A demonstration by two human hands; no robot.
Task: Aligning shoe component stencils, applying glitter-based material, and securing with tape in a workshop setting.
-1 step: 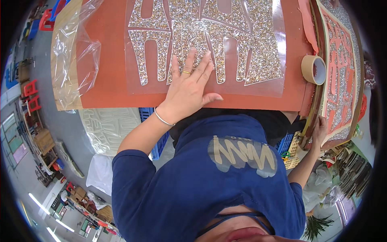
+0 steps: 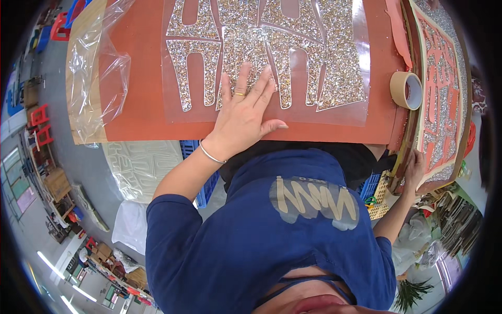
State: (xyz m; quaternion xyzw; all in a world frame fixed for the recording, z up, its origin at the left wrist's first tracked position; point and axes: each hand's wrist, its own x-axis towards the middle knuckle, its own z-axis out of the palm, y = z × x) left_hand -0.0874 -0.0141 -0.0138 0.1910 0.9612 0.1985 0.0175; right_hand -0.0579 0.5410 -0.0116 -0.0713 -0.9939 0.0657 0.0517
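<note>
A clear plastic sheet [image 2: 180,112] bearing glittering rhinestone shapes [image 2: 340,68] with white outlines lies on a reddish-brown board [image 2: 141,68]. My left hand [image 2: 243,107] rests flat on the lower middle of the sheet, fingers spread and holding nothing. It wears a gold ring and a silver bangle. At the far right, my right hand [image 2: 415,168] has its fingers bent at the near left edge of a brown-rimmed tray [image 2: 439,184]. In that tray a pink stencil [image 2: 433,91] lies over loose glittering stones; part of this hand's grip is hidden.
A tan tape roll [image 2: 406,91] stands on the board's right side, below a pink strip [image 2: 400,36]. Crumpled clear film [image 2: 99,78] covers the left edge. Under the board are a pale patterned sheet [image 2: 144,167] and blue crates [image 2: 209,183]. Red stools [image 2: 41,125] stand farther left.
</note>
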